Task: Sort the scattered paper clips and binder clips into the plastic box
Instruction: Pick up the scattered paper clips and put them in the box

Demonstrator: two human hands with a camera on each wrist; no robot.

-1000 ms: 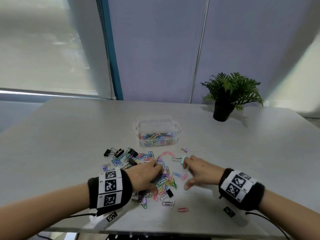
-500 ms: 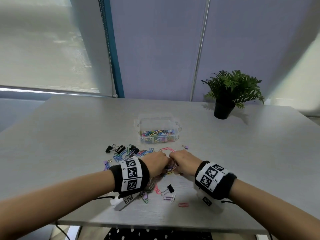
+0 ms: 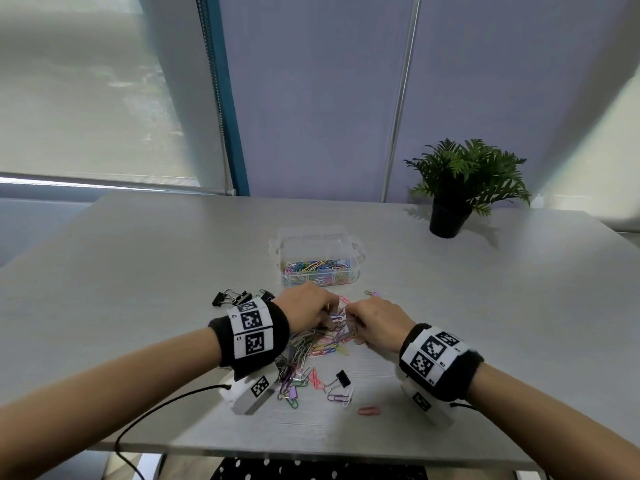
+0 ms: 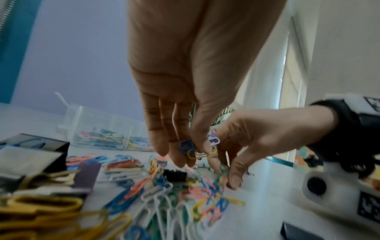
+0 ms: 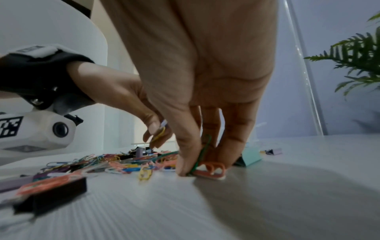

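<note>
A clear plastic box (image 3: 317,237) with coloured paper clips in it stands mid-table. In front of it lies a loose pile of paper clips (image 3: 322,346) mixed with black binder clips (image 3: 231,297). My left hand (image 3: 308,308) hovers over the pile's far side. In the left wrist view its thumb and fingers (image 4: 164,146) pinch a small bunch of blue, yellow and white paper clips (image 4: 188,146). My right hand (image 3: 375,323) is close beside it, fingertips down on the table, and pinches a green paper clip (image 5: 205,146) and an orange one (image 5: 211,167).
A potted plant (image 3: 460,188) stands at the back right. A mint binder clip (image 5: 249,156) and a purple one (image 5: 273,151) lie just past my right fingers. More clips and a black binder clip (image 3: 343,377) lie near the table's front edge (image 3: 311,453).
A second ago both hands lay spread over the pile. They have since drawn together at its far side, and each now pinches paper clips.
</note>
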